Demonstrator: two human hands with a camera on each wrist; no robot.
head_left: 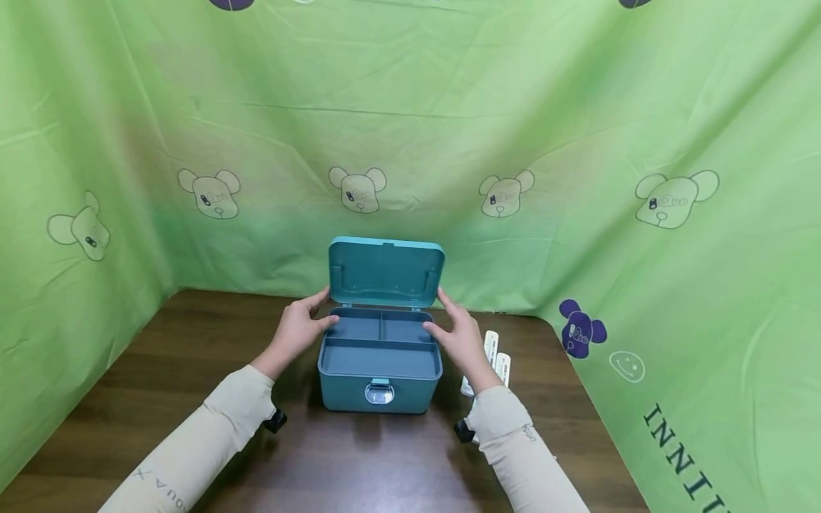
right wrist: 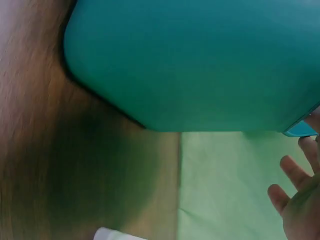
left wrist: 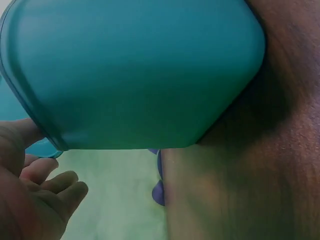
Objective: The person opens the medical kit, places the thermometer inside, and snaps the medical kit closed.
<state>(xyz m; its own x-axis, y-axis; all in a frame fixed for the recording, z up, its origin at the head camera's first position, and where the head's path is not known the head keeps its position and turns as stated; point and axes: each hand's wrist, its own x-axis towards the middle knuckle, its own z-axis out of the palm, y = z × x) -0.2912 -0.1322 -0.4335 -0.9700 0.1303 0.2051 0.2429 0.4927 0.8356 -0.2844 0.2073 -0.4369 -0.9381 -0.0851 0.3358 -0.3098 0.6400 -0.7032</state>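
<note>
A teal storage box (head_left: 381, 394) stands on the table with its lid (head_left: 387, 272) raised and tilted back. Inside lies a blue-grey compartment tray (head_left: 378, 358) with two small sections behind a long front one. At the box's left side, my left hand (head_left: 298, 331) reaches a fingertip to the lid's edge, its thumb over the rim. My right hand (head_left: 462, 338) mirrors it on the other side. Both wrist views show the box's side wall (left wrist: 135, 75) and my fingers mostly extended, the lower ones spread off the box.
White packets with printed labels (head_left: 490, 345) lie right of the box, partly hidden by my right wrist. A clear latch (head_left: 380, 393) hangs on the box front. Green printed cloth (head_left: 436, 128) hangs behind and beside the brown wooden table (head_left: 359, 470).
</note>
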